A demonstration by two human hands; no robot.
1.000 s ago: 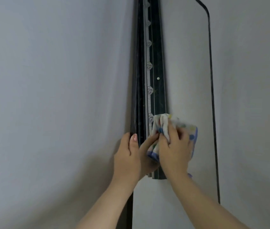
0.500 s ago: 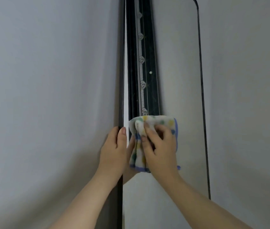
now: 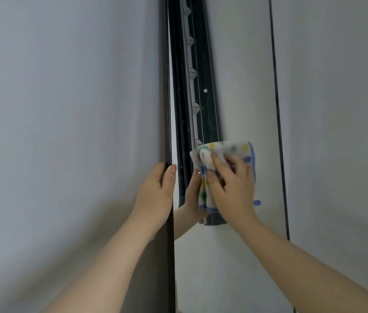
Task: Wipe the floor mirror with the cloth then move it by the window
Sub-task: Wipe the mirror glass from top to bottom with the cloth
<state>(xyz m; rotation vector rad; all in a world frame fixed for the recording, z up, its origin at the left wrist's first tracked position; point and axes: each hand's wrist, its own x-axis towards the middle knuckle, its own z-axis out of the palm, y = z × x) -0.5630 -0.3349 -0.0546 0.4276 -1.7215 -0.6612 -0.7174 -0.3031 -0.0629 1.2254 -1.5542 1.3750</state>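
Your left hand [image 3: 156, 190] is wrapped around the dark left edge of the floor mirror [image 3: 241, 91], thumb lying on the front of the frame and the other fingers curled out of sight behind it, so it has a firm hold on that edge. The mirror stands upright against a pale grey wall [image 3: 65, 109], its thin black frame running up both sides; the top is out of view.

Your right hand [image 3: 232, 186] presses the cloth [image 3: 225, 154] flat onto the glass, just right of the left hand. The fingers are spread and slightly bent over the bunched fabric, pinning it rather than clenching it. The cloth is white with yellow, green and blue dots and a blue border (a small blue loop hangs off its lower right corner).

In the glass you can see a dark vertical strip [image 3: 192, 86] with a row of small fittings, and the reflection of your fingers next to the cloth.
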